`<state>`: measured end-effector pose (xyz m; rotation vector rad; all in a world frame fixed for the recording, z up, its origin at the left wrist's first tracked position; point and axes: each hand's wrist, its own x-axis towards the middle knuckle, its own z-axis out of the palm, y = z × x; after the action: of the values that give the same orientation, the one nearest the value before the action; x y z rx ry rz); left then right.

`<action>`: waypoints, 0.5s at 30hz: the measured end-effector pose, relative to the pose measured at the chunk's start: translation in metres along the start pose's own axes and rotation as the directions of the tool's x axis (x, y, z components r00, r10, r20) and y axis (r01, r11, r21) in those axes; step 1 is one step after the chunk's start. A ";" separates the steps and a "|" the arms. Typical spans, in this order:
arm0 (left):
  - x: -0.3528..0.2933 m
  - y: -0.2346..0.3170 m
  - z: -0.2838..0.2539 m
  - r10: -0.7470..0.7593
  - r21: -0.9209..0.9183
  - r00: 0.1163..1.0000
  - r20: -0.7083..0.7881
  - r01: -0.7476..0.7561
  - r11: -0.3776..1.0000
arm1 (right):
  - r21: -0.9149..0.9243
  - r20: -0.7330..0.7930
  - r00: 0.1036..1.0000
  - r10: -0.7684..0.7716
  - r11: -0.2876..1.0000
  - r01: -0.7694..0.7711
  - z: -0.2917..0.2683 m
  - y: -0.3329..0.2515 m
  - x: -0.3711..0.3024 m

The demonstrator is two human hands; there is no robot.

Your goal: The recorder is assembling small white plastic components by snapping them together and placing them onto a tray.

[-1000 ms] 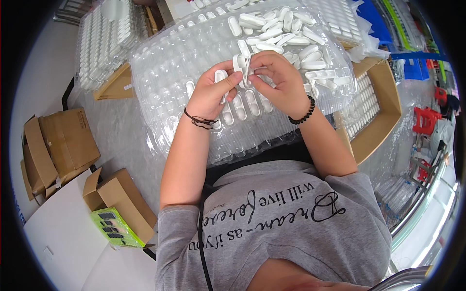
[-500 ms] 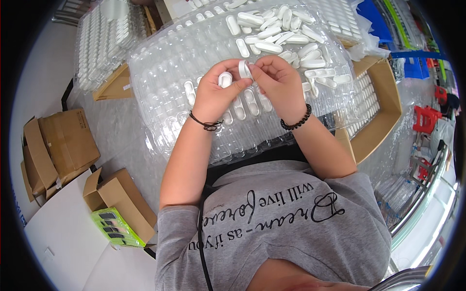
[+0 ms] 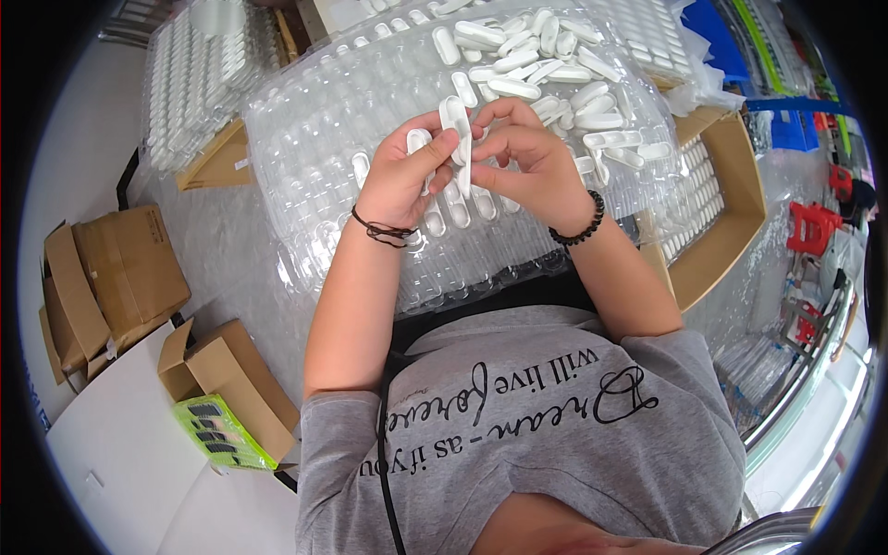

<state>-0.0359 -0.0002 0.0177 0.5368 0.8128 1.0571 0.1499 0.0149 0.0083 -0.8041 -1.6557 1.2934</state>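
My left hand [image 3: 398, 182] is closed around small white oval plastic shells; one shell [image 3: 419, 141] sits between its fingers, and another, longer shell [image 3: 454, 115] stands upright by the thumb tip. A thin white shell [image 3: 465, 168], seen edge-on, is between my hands. My right hand [image 3: 541, 176] pinches at its edge with thumb and a finger, the other fingers curled above. Both hands hover over a clear plastic blister tray [image 3: 314, 139]. Several white shells [image 3: 456, 211] lie in its pockets just under my hands.
A heap of loose white shells [image 3: 592, 97] covers the tray's far right. Filled trays [image 3: 199, 92] are stacked at far left. An open cardboard box [image 3: 740, 176] with filled trays stands at right; more cardboard boxes [image 3: 139, 273] are at left. A red stool [image 3: 814, 222] is far right.
The shell between my hands has turned from a short end-on look to long upright pieces. My right hand has moved slightly right and down, its fingers spreading; my left hand has shifted slightly left.
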 end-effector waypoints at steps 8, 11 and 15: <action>0.004 -0.006 -0.008 -0.038 0.077 0.999 0.022 0.036 0.996 | -0.200 -0.120 0.991 -0.063 0.979 0.038 -0.010 -0.011 0.010; 0.002 -0.004 -0.005 -0.078 0.100 0.994 0.076 0.070 0.993 | -0.331 -0.024 0.996 -0.085 0.941 0.072 -0.010 -0.019 0.008; 0.005 -0.011 -0.009 -0.036 0.122 0.997 0.062 0.028 0.992 | -0.305 0.000 1.000 -0.031 0.952 0.029 -0.007 -0.022 0.007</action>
<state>-0.0354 -0.0007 0.0028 0.6552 0.8301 0.9609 0.1538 0.0181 0.0314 -0.9580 -1.8840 1.0255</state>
